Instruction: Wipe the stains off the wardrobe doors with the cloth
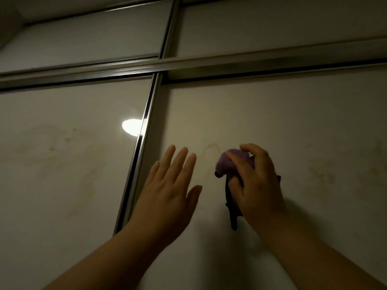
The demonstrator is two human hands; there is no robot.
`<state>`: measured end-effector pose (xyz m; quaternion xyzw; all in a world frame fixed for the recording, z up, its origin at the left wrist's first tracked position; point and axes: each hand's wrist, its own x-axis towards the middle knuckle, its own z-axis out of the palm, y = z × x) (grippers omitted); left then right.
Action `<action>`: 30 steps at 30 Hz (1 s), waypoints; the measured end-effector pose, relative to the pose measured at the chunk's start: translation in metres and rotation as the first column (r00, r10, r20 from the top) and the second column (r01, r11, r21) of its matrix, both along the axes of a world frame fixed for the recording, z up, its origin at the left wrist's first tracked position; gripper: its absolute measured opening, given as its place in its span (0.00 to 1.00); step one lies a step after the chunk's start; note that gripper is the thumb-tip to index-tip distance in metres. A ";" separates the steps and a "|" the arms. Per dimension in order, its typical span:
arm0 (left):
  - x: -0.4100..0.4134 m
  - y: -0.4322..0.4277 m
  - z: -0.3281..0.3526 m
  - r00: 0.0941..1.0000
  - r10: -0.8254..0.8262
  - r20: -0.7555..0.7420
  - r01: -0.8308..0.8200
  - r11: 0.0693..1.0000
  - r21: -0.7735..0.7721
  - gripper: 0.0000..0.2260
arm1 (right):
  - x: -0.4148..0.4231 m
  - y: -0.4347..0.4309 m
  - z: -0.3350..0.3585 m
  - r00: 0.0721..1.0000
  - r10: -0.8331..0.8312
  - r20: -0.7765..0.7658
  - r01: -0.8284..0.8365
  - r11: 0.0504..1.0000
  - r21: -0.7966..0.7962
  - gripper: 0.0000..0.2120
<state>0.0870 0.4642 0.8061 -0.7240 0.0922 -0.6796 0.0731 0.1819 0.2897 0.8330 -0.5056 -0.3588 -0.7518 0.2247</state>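
one faint ring stain (211,150) is lying just up-left of the right hand (258,185), which is gripping the bunched cloth (227,164); the left hand (169,191) is lying spread flat.

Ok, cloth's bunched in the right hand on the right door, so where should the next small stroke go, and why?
Probably a short stroke up and to the left. The right hand holds the purple cloth just beside a faint ring-shaped stain on the right door, between the cloth and the open left hand. That mark looks nearest and unwiped.
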 end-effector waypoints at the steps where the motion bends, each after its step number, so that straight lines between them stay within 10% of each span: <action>1: 0.002 0.003 0.003 1.000 0.004 0.000 -0.004 1.000 0.000 0.27 | 0.003 0.005 0.004 1.000 0.000 -0.005 0.000 1.000 -0.001 0.15; 19: 0.041 0.121 0.077 0.998 -0.040 0.056 0.039 0.999 0.012 0.24 | 0.037 0.074 0.115 0.984 -0.038 -0.175 0.066 0.985 0.160 0.20; 30: 0.044 0.127 0.077 1.000 -0.024 0.002 0.024 0.999 -0.045 0.26 | 0.045 0.109 -0.019 0.971 -0.238 0.011 0.221 0.882 -0.415 0.20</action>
